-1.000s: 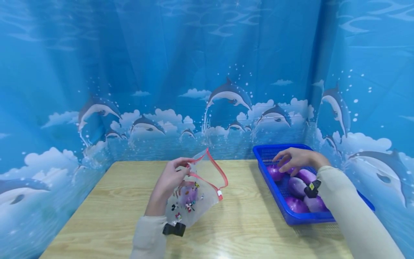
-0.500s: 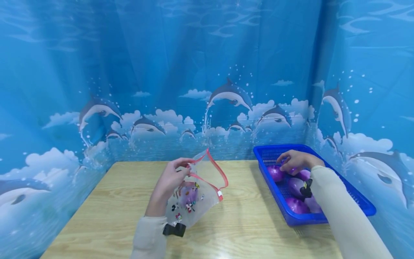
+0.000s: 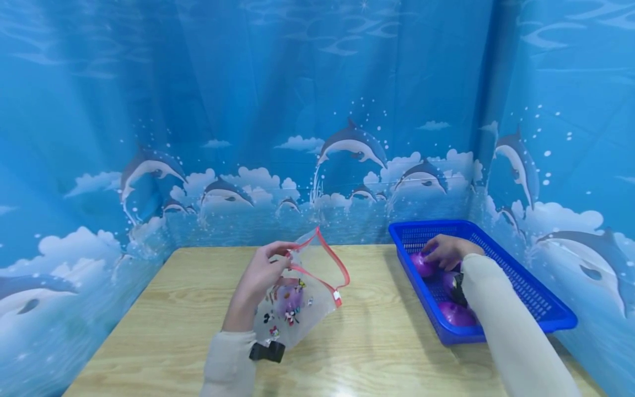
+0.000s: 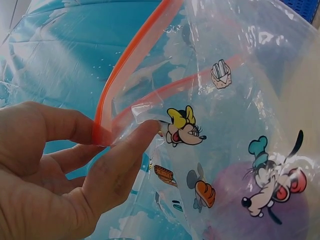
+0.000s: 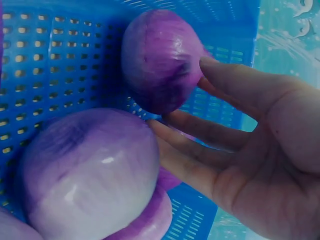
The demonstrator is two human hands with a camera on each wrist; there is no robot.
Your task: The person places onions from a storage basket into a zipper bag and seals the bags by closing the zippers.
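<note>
In the head view my left hand pinches the red-zippered edge of a clear plastic zip bag printed with cartoon figures. The bag's mouth gapes toward the right, and a purple onion shows through its wall in the left wrist view. Over at the right, my right hand is down inside a blue plastic basket. Its fingers spread around the side of a purple onion, with the thumb tip at the onion's edge. A paler onion lies just beside the fingers.
Another purple onion sits at the basket's near end; my right sleeve hides part of the contents. Bag and basket are on a light wooden table. A blue dolphin-print curtain surrounds the table's back and sides.
My right hand has lowered into the basket and its forearm has swung left, with the fingers coming to the far-left onion. The left hand and bag have stayed put.
</note>
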